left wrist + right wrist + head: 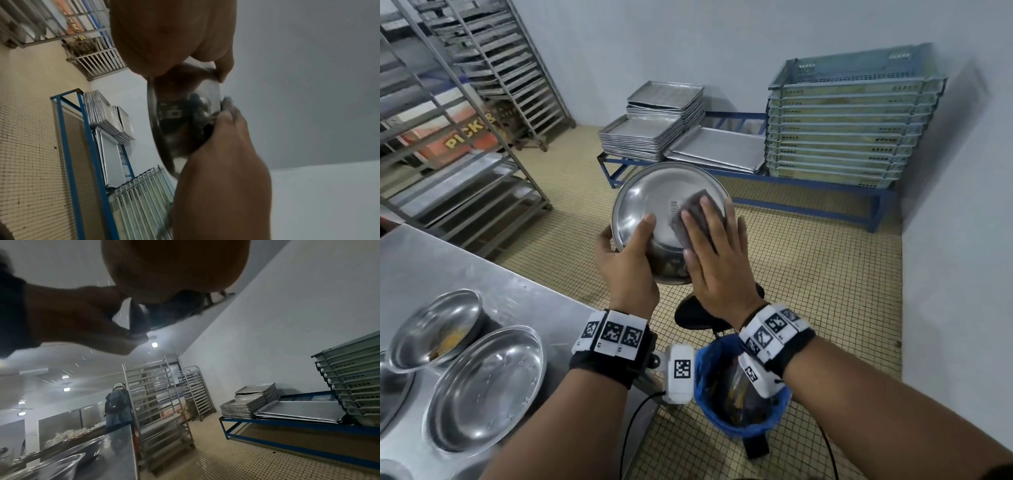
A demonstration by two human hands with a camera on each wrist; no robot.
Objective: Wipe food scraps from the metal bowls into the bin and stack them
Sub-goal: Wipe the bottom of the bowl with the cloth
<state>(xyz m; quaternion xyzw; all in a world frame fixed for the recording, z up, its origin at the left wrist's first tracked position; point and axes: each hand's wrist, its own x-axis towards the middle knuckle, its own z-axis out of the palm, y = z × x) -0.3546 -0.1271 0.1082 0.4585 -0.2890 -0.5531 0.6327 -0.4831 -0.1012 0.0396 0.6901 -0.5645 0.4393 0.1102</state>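
Note:
A metal bowl (647, 195) is held tilted in the air over the tiled floor, its inside facing me. My left hand (625, 240) grips its near-left rim, thumb inside and fingers behind. My right hand (709, 246) presses a dark scouring pad (695, 205) flat against the bowl's inner right side with straight fingers. The left wrist view shows the bowl (185, 100) edge-on with the pad (226, 100) at its rim. The bin (703, 363), lined with a blue bag, stands below my right wrist. On the steel table (448, 260) are a bowl with yellow scraps (434, 329) and a bowl without scraps (486, 387).
A blue low rack along the back wall carries stacked metal trays (654, 130) and stacked green crates (842, 120). Tall tray trolleys (482, 68) stand at the left. A person (118, 405) stands beyond the table's far end. Part of another bowl (390, 387) shows at the left edge.

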